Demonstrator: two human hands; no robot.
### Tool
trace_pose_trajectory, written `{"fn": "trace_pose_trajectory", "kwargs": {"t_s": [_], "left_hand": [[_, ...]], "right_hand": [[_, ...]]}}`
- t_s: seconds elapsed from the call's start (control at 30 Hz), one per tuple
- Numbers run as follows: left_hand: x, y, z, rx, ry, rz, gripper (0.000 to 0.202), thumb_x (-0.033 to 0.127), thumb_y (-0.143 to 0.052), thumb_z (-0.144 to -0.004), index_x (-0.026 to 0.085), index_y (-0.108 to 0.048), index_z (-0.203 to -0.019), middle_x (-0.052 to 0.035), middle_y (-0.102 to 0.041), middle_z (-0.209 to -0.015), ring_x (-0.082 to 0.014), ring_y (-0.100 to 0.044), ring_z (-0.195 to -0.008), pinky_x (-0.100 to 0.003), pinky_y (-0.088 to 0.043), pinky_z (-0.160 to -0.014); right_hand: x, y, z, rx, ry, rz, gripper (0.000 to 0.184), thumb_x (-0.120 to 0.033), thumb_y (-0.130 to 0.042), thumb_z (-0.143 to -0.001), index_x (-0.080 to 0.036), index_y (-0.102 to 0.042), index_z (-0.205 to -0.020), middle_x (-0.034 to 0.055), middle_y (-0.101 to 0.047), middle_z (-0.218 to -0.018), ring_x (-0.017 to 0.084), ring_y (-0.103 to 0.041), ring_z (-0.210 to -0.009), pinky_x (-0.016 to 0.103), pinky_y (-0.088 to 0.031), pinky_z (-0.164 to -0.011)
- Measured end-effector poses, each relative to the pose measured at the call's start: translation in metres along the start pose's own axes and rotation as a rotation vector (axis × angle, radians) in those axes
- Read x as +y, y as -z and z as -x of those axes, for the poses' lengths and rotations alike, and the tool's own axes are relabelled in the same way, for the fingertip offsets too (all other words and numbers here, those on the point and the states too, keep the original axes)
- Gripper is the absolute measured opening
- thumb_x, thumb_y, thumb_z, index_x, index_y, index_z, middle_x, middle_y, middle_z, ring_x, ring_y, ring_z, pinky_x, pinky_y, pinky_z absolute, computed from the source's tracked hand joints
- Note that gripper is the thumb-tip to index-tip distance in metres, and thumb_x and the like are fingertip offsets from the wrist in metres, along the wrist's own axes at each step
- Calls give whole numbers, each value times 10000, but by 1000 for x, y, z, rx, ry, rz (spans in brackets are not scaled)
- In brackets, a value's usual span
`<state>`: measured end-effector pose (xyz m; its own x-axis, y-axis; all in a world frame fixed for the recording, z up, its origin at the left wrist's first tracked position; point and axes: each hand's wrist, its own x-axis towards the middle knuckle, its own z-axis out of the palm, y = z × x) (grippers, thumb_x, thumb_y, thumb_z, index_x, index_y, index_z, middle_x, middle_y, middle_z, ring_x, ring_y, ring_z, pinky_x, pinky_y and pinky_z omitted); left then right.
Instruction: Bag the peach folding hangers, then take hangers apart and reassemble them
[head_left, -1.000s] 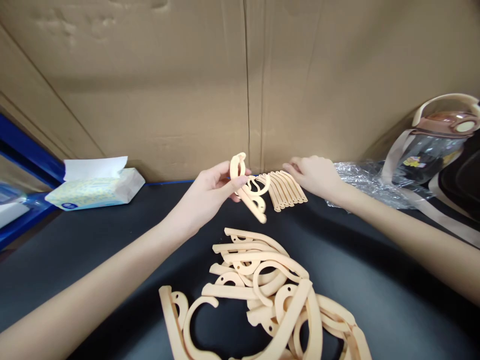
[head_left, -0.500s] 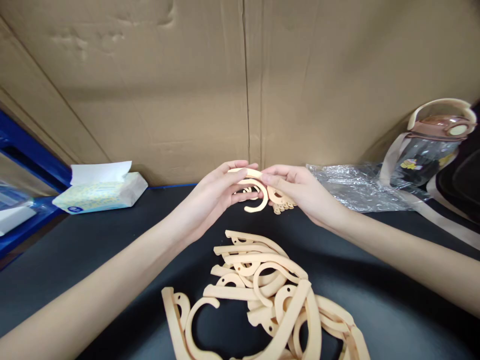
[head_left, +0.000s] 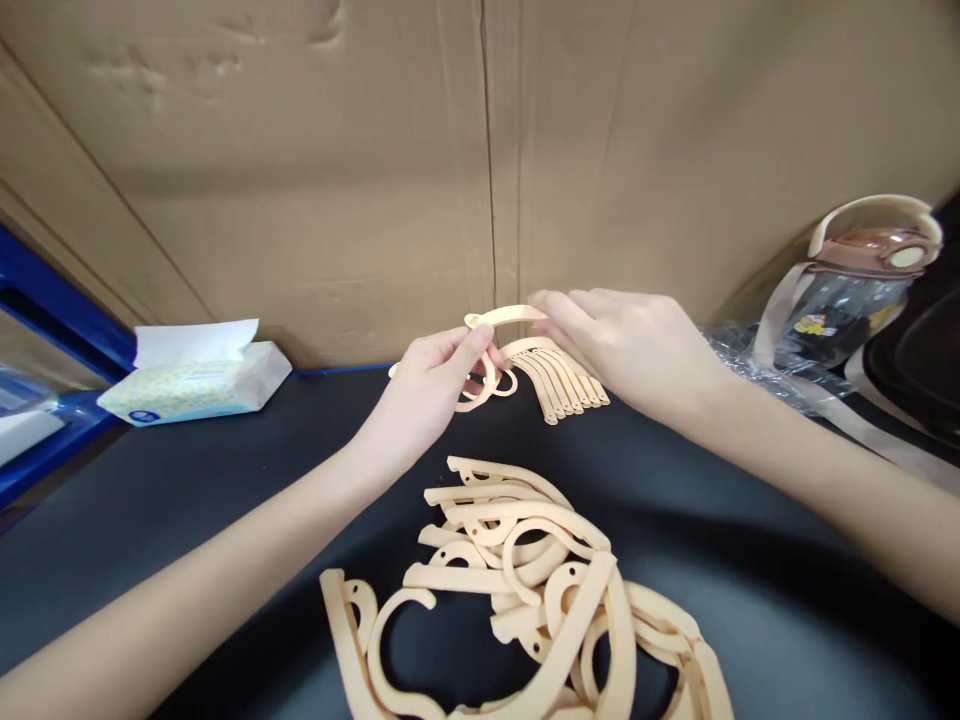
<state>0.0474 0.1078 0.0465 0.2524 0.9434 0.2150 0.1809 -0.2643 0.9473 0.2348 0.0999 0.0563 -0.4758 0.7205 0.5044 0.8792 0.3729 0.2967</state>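
A beige plastic folding hanger [head_left: 511,315] is held up between my two hands above the far part of the table. My left hand [head_left: 429,385] pinches it near its middle, with the curved hook hanging below the thumb. The fingers of my right hand [head_left: 630,335] are closed on the hanger's right end and cover its tip. Just behind and below my hands lies a neat row of matching hangers [head_left: 566,380], partly hidden by both hands. Closer to me, a loose pile of beige folding hangers [head_left: 510,580] spreads over the black table [head_left: 225,540].
A tissue pack [head_left: 199,385] stands at the left beside a blue frame [head_left: 56,310]. On the right are a clear water bottle [head_left: 847,310] with a strap and a crumpled plastic bag [head_left: 739,350]. A cardboard wall [head_left: 337,180] closes off the back.
My right hand has risen and turned palm down, swinging the hanger's right arm outward. My left hand has shifted slightly left and down. More of the row behind shows; the pile is unchanged.
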Motion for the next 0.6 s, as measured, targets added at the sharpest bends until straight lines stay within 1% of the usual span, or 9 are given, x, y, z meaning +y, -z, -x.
{"fn": "trace_pose_trajectory", "kwargs": {"t_s": [0.1,0.2,0.23,0.3,0.37,0.43,0.47,0.53,0.6], "left_hand": [[5,-3,-3,-31,0,-120,360,316,-463,-968,172,-588,-663,-13,-639,-675,-110,-502,-498,-217,-390,-471],[3,-3,-6,-67,-49,-241,354,327,-483,-956,176,-585,-652,-10,-643,-632,-107,-492,-451,-221,-375,-466],[1,-2,-7,-89,-66,-275,353,331,-485,-953,180,-586,-650,-8,-643,-615,-113,-506,-458,-224,-382,-487],[-4,1,-9,-108,-100,-345,331,319,-510,-936,188,-587,-643,1,-639,-588,-128,-529,-498,-230,-379,-539],[-9,6,-13,-80,-130,-389,304,299,-550,-909,192,-595,-628,9,-641,-592,-137,-531,-548,-235,-358,-582],[-15,10,-19,-49,-134,-403,284,306,-583,-884,194,-627,-626,18,-628,-596,-136,-502,-561,-240,-328,-583],[-20,12,-23,-40,-119,-403,271,317,-596,-872,195,-650,-637,21,-608,-578,-135,-485,-547,-243,-315,-570],[-31,15,-35,-26,-62,-384,243,335,-629,-840,188,-679,-654,26,-565,-534,-133,-466,-511,-248,-305,-543],[-47,15,-48,-1,9,-354,225,340,-670,-800,175,-666,-647,13,-579,-540,-138,-485,-495,-252,-328,-533]], "right_hand": [[4,-3,-4,-83,-58,3,335,-257,-309,-1006,-135,-621,-986,106,-649,-668,202,-547,-528,313,-220,-475],[14,-12,-7,-166,-18,-124,262,-201,-344,-963,-140,-597,-937,49,-563,-570,163,-442,-455,304,-222,-476],[19,-16,-8,-187,17,-223,254,-212,-352,-960,-158,-588,-883,28,-535,-562,149,-423,-459,295,-244,-484],[35,-25,-8,-239,62,-519,304,-275,-358,-972,-200,-530,-733,-9,-487,-556,122,-406,-476,271,-295,-499],[52,-33,-8,-337,-16,-866,385,-376,-355,-986,-222,-467,-652,-38,-435,-523,101,-374,-451,251,-302,-465],[67,-41,-8,-401,-144,-1146,356,-439,-391,-976,-224,-525,-725,-59,-416,-510,92,-364,-425,239,-292,-428],[72,-43,-8,-418,-194,-1226,312,-434,-433,-961,-222,-557,-770,-63,-431,-514,89,-379,-422,233,-293,-420],[77,-47,-9,-428,-253,-1296,228,-386,-492,-935,-215,-597,-826,-62,-471,-522,84,-409,-420,223,-296,-412],[75,-49,-10,-427,-282,-1314,212,-344,-499,-931,-206,-611,-816,-56,-502,-535,79,-431,-427,216,-306,-411]]}}
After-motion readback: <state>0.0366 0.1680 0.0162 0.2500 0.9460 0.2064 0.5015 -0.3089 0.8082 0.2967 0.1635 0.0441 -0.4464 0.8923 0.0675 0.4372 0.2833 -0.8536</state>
